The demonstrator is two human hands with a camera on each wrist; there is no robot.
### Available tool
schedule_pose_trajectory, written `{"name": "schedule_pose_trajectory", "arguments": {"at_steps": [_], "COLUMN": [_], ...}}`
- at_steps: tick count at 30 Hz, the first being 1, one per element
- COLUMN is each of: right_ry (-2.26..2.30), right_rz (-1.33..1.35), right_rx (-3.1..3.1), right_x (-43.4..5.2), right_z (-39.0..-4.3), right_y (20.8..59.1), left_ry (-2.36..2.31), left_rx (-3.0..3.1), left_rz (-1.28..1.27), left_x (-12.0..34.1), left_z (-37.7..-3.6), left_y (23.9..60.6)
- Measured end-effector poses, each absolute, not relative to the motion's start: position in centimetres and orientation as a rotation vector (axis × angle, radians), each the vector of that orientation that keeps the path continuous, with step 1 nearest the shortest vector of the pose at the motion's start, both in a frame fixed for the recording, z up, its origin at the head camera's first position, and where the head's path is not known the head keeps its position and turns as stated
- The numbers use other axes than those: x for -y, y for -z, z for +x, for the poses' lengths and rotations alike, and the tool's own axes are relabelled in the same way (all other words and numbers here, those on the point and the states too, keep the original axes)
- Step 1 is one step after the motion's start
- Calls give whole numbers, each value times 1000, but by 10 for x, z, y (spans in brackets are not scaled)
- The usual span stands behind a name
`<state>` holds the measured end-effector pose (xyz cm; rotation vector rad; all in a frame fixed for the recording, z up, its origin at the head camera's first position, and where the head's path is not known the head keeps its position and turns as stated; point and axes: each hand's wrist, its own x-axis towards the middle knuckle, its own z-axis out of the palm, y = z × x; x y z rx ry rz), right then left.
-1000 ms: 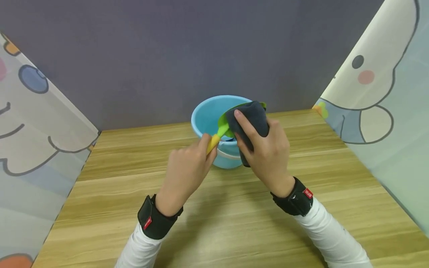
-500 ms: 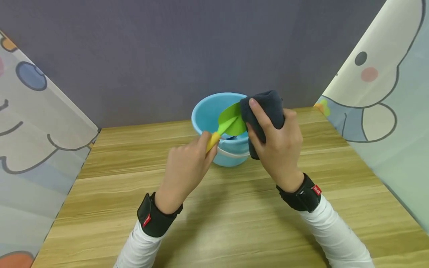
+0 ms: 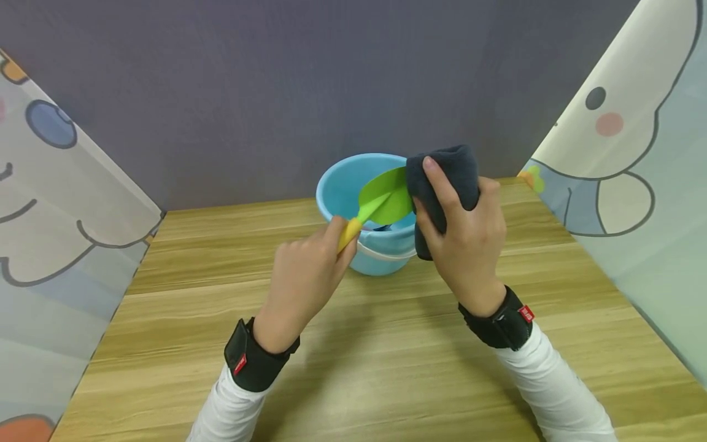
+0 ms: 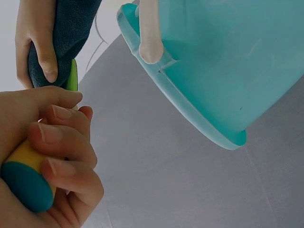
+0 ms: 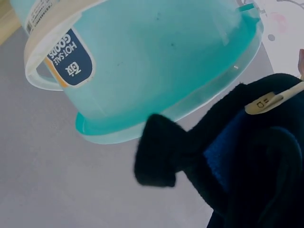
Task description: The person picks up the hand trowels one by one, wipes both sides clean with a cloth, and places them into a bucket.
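Observation:
My left hand (image 3: 309, 270) grips the yellow handle of a small trowel (image 3: 389, 195) with a green blade. In the left wrist view its fingers curl round the handle, whose teal end (image 4: 28, 185) sticks out. The blade lies over the mouth of a light blue bucket (image 3: 342, 184). My right hand (image 3: 469, 239) holds a folded dark blue cloth (image 3: 450, 175) against the blade's far end, covering the tip. A pale tag (image 5: 261, 103) shows on the cloth in the right wrist view; there the right hand itself is mostly hidden behind the cloth.
The bucket stands on a wood-grain table (image 3: 210, 294) near the back wall (image 3: 287, 104), its white carry handle (image 3: 383, 253) hanging down in front. Cartoon-printed panels (image 3: 602, 153) rise at both sides. A label (image 5: 73, 59) is on the bucket's side.
My right hand has moved right and slightly up with the cloth, sliding along the blade so that more green shows. My left hand and the trowel have hardly moved.

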<state>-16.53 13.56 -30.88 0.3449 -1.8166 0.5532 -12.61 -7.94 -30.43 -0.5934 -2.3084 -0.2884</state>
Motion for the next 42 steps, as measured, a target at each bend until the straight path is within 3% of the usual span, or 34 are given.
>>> {"name": "schedule_pose_trajectory", "arguments": {"at_steps": [42], "right_ry": [-644], "right_rz": [298], "right_rx": [1867], "right_x": [-144], "right_z": [-164], "right_y": [306], "left_ry": [572], "left_rx": [2308], "left_rz": [-351], "left_x": [92], "left_z": [-128], "left_y": [295]}}
